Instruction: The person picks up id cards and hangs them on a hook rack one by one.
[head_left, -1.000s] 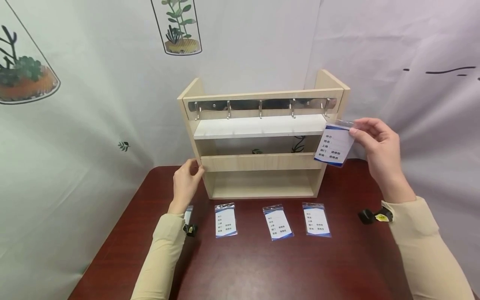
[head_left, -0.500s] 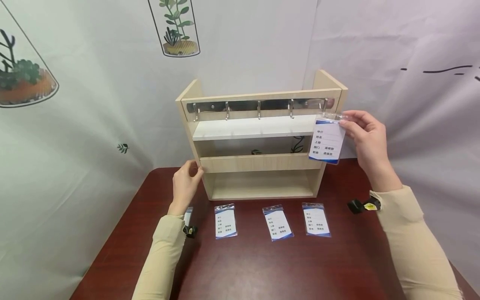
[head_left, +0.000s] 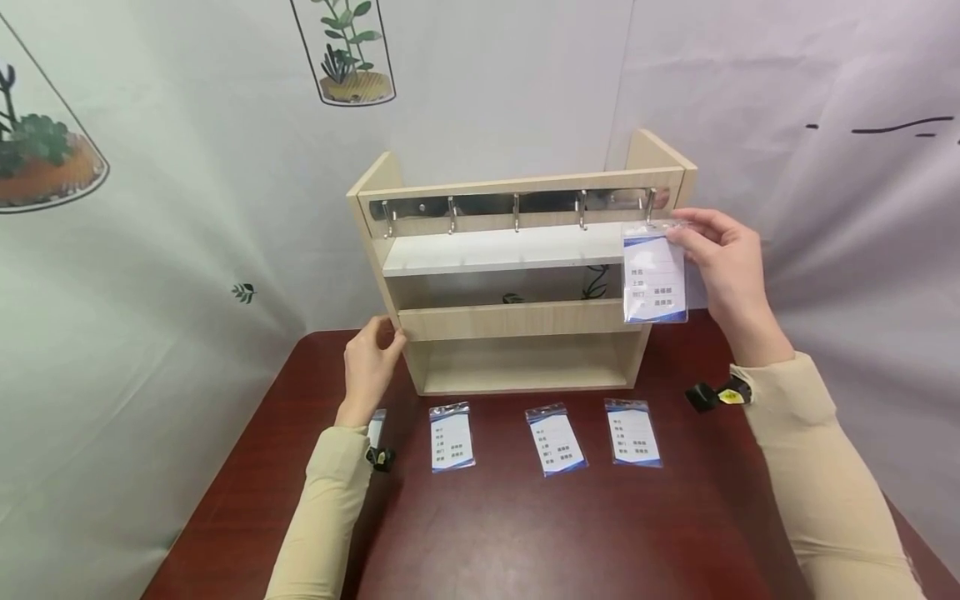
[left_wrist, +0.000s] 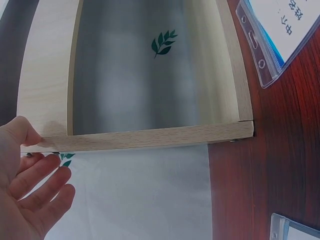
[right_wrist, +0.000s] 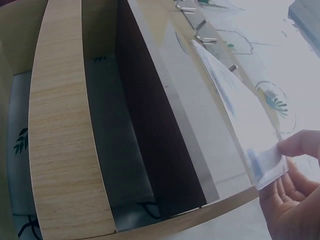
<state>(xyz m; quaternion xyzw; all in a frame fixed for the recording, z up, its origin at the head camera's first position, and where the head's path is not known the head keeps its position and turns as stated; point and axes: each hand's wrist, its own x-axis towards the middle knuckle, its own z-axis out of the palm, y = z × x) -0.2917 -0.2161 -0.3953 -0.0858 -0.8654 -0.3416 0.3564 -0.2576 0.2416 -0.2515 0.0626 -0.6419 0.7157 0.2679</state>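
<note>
My right hand (head_left: 729, 271) pinches the upper right corner of a clear plastic ID badge (head_left: 655, 283) with a white and blue card in it. The badge hangs upright in front of the rightmost hook (head_left: 650, 202) on the wooden rack; whether its slot is on the hook cannot be told. In the right wrist view, thumb and fingers hold the badge (right_wrist: 245, 110) by one end. My left hand (head_left: 369, 362) grips the left side panel of the wooden rack (head_left: 517, 322). The left wrist view has the thumb on the panel's front edge (left_wrist: 145, 140) and the fingers behind it.
Several badges lie on the dark red table (head_left: 570, 533) before the rack, among them a left badge (head_left: 452, 439), a middle badge (head_left: 557, 442) and a right badge (head_left: 633, 435). Another badge (head_left: 377, 427) is partly hidden by the left wrist. A printed curtain (head_left: 510, 83) hangs behind.
My right hand has moved left and slightly up with the badge, from beside the rack to the rightmost hook. The badge hangs straighter now. My left hand has stayed on the panel.
</note>
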